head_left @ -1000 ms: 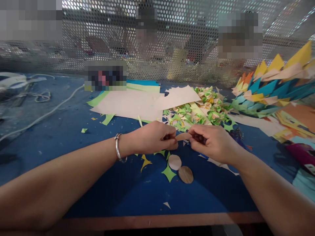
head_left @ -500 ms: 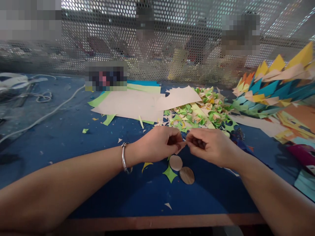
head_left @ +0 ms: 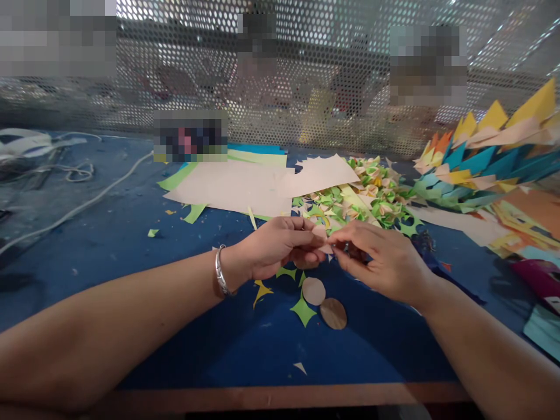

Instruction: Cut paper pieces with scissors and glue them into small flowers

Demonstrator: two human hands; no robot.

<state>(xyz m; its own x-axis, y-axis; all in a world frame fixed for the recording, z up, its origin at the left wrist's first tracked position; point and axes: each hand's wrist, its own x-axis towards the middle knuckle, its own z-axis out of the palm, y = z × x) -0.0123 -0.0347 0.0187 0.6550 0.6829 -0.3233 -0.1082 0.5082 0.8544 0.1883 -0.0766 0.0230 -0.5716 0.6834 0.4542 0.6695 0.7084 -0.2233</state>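
Between my two hands is a small pale pink paper piece (head_left: pixel 321 232), partly covered by fingers. My left hand (head_left: pixel 286 245) pinches it from the left, thumb on top. From the right, my right hand (head_left: pixel 378 256) closes thumb and fingertips on its edge. Below them on the blue table lie a pale paper disc (head_left: pixel 314 291) and a brown disc (head_left: pixel 333 314), edges almost meeting. Touching the pale disc is a green star-shaped scrap (head_left: pixel 303 310). A yellow scrap (head_left: pixel 262 293) rests under my left wrist.
Behind my hands lie large pale sheets (head_left: pixel 231 184) and a heap of green and pink folded paper pieces (head_left: pixel 376 195). Layered pointed paper (head_left: pixel 494 146) stands at right. A white cord (head_left: pixel 83 204) crosses the left side. A perforated metal screen (head_left: pixel 306 76) closes the back.
My left hand has turned so its fingers show beneath the paper piece, which is now raised and more visible. My right hand's fingers have shifted slightly at its edge.
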